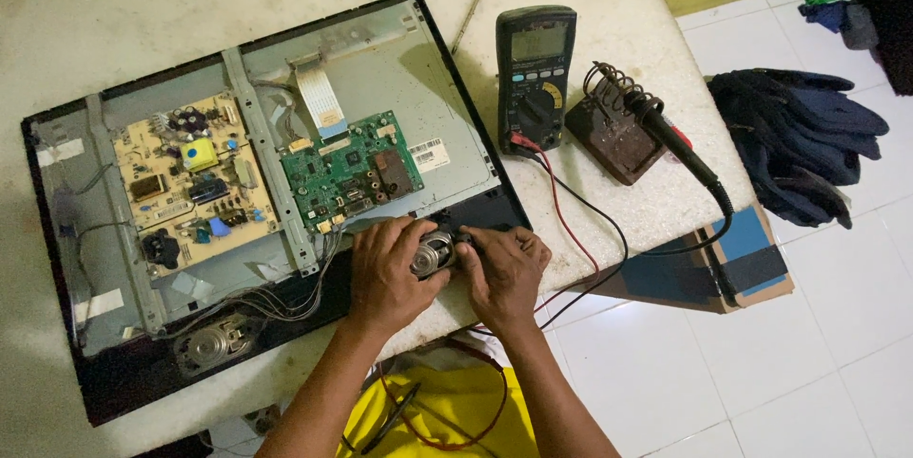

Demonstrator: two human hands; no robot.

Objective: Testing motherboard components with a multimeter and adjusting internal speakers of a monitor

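An opened flat-screen television lies face down on a white table, its back cover off. Inside sit a yellow power board and a green main board. Both of my hands are at the television's near right corner. My left hand and my right hand together grip a small round metal speaker held between them. A second round speaker sits in the near left corner of the frame.
A dark multimeter with red and black leads lies right of the television. Beside it a soldering iron rests in a rusty coil stand. Dark cloth and a cardboard box lie on the tiled floor.
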